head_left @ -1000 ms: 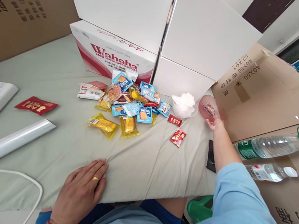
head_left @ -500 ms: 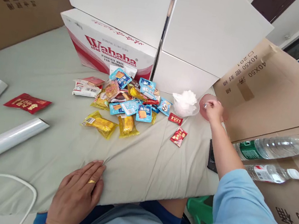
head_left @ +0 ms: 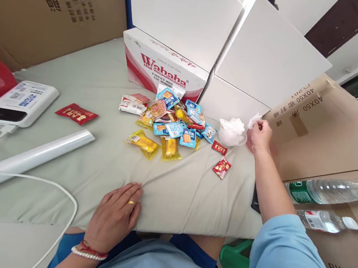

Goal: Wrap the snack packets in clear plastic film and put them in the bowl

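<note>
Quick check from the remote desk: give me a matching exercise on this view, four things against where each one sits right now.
Things:
1. left hand
2. right hand
3. white power bank
4. green-labelled water bottle

Places:
A. lying on the brown cardboard at the right
B. flat on the grey-green sheet at the near edge
C. at the far left, with a white cable plugged in
D. raised beside the crumpled white plastic, pinching a small white piece

Pairs: 1-B, 2-D, 3-C, 4-A

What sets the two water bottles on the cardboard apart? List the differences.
The green-labelled bottle is longer and lies farther from the person; the white-capped bottle is shorter and nearer. The first carries a green carry loop at its neck; the second ends in a plain white cap. Both are clear plastic, lying on their sides on the cardboard.
</note>
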`<state>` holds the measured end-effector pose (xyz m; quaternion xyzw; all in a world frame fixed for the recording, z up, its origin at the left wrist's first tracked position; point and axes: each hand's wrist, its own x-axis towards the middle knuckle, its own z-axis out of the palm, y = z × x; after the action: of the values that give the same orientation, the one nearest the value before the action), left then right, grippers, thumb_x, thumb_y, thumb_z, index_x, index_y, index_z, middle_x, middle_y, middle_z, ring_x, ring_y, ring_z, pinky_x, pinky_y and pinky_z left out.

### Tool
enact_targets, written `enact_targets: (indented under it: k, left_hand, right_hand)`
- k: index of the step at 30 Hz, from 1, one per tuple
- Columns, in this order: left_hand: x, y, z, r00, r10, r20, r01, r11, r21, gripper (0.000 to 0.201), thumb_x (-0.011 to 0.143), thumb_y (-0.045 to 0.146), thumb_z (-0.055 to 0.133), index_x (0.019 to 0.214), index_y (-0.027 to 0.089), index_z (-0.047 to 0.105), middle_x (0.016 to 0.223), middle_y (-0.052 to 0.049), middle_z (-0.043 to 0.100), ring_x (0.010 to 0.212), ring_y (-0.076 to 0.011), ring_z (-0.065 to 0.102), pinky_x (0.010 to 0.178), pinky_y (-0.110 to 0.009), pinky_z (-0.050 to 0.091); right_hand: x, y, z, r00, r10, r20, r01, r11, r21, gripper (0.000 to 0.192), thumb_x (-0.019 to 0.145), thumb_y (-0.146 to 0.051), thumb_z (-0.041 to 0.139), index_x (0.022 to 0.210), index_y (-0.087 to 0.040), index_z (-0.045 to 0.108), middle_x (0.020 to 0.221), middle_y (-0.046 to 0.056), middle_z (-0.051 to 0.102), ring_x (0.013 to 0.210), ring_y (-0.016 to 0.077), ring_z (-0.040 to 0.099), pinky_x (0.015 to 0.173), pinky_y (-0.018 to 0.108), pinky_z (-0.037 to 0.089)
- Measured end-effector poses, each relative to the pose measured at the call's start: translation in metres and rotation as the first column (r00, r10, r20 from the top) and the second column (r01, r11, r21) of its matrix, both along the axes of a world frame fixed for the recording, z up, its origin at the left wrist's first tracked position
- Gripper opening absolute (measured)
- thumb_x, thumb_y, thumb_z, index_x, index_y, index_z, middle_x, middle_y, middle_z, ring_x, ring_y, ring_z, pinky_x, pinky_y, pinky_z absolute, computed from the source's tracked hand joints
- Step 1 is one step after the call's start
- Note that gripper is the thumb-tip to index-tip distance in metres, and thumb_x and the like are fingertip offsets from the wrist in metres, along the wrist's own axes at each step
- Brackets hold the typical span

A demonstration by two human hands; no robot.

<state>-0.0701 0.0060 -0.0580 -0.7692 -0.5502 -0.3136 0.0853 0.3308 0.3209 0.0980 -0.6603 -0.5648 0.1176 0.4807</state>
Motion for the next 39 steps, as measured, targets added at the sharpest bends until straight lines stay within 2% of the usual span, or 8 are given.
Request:
enact_targets:
  k: [4, 8, 14, 24, 28, 32, 36, 39]
  left_hand:
    - [-0.002, -0.003, 0.005, 0.972, -0.041, 0.233, 0.027, 0.998, 0.062, 0.022, 0.091, 0.012, 0.063, 0.112, 0.017, 0.069, 0.114, -0.014, 0.075, 0.113, -0.0289, 0.068, 0.099, -0.043, 0.052]
    - [0.012, -0.01, 0.027, 0.818, -0.021, 0.575, 0.068, 0.996, -0.06, 0.015, 0.096, 0.016, 0.058, 0.105, 0.022, 0.069, 0.094, -0.007, 0.071, 0.092, -0.0203, 0.067, 0.086, -0.036, 0.056]
    - [0.053, 0.004, 0.046, 0.481, 0.177, 0.859, 0.392, 0.833, -0.391, 0.033, 0.086, 0.041, 0.073, 0.11, 0.02, 0.066, 0.102, -0.006, 0.067, 0.081, -0.016, 0.063, 0.064, -0.027, 0.05]
    - [0.036, 0.01, 0.042, -0.074, 0.471, 0.879, 0.602, 0.724, -0.338, 0.049, 0.072, 0.061, 0.081, 0.078, 0.019, 0.058, 0.062, 0.005, 0.054, 0.058, -0.009, 0.044, 0.059, -0.024, 0.035]
    - [0.031, 0.006, 0.043, -0.046, 0.453, 0.891, 0.558, 0.751, -0.353, 0.05, 0.075, 0.064, 0.079, 0.075, 0.018, 0.059, 0.06, 0.005, 0.053, 0.058, -0.009, 0.043, 0.06, -0.024, 0.035]
    - [0.031, 0.005, 0.042, 0.041, 0.434, 0.9, 0.519, 0.76, -0.391, 0.049, 0.075, 0.063, 0.079, 0.074, 0.018, 0.062, 0.066, 0.004, 0.056, 0.06, -0.0091, 0.044, 0.059, -0.024, 0.035]
    - [0.032, 0.008, 0.041, -0.012, 0.436, 0.9, 0.555, 0.752, -0.357, 0.048, 0.071, 0.059, 0.085, 0.081, 0.017, 0.066, 0.066, 0.005, 0.055, 0.06, -0.0079, 0.042, 0.057, -0.023, 0.032]
    - [0.027, 0.009, 0.041, -0.124, 0.461, 0.878, 0.572, 0.757, -0.316, 0.052, 0.064, 0.054, 0.091, 0.09, 0.016, 0.067, 0.066, 0.006, 0.054, 0.057, -0.006, 0.04, 0.055, -0.022, 0.03]
  right_hand:
    - [-0.033, -0.071, 0.002, 0.729, 0.238, -0.641, -0.33, 0.944, -0.025, 0.029, 0.069, -0.031, 0.076, 0.08, -0.024, 0.05, 0.067, -0.006, 0.046, 0.052, 0.0085, 0.037, 0.045, 0.019, 0.032]
    - [-0.096, -0.162, -0.044, 0.506, 0.185, -0.843, -0.485, 0.869, -0.1, 0.037, 0.06, -0.028, 0.084, 0.075, -0.023, 0.051, 0.06, -0.009, 0.039, 0.05, 0.0071, 0.029, 0.042, 0.018, 0.025]
    - [-0.18, -0.269, -0.102, 0.543, 0.216, -0.812, -0.657, 0.711, -0.251, 0.033, 0.076, -0.046, 0.084, 0.079, -0.021, 0.063, 0.063, -0.005, 0.049, 0.053, 0.0073, 0.033, 0.046, 0.02, 0.027]
    - [-0.165, -0.275, -0.1, 0.37, 0.066, -0.927, -0.675, 0.705, -0.219, 0.035, 0.073, -0.041, 0.086, 0.073, -0.02, 0.058, 0.063, -0.006, 0.045, 0.052, 0.0064, 0.028, 0.045, 0.017, 0.025]
    - [-0.163, -0.282, -0.11, 0.523, 0.14, -0.841, -0.596, 0.765, -0.243, 0.033, 0.082, -0.049, 0.079, 0.086, -0.021, 0.062, 0.069, -0.005, 0.046, 0.056, 0.0084, 0.035, 0.048, 0.019, 0.031]
    - [-0.158, -0.285, -0.095, 0.8, 0.435, -0.412, -0.513, 0.854, -0.093, 0.048, 0.09, -0.059, 0.068, 0.125, -0.026, 0.063, 0.103, 0.006, 0.062, 0.079, 0.0166, 0.054, 0.069, 0.03, 0.05]
    - [-0.157, -0.283, -0.075, 0.662, 0.748, 0.038, -0.728, 0.654, -0.206, 0.028, 0.089, -0.045, 0.075, 0.111, -0.027, 0.074, 0.11, 0.01, 0.07, 0.094, 0.0235, 0.061, 0.086, 0.04, 0.052]
    - [-0.156, -0.284, -0.075, 0.72, 0.691, -0.069, -0.684, 0.689, -0.24, 0.017, 0.097, -0.037, 0.066, 0.09, -0.026, 0.075, 0.088, 0.005, 0.07, 0.079, 0.0188, 0.061, 0.075, 0.034, 0.049]
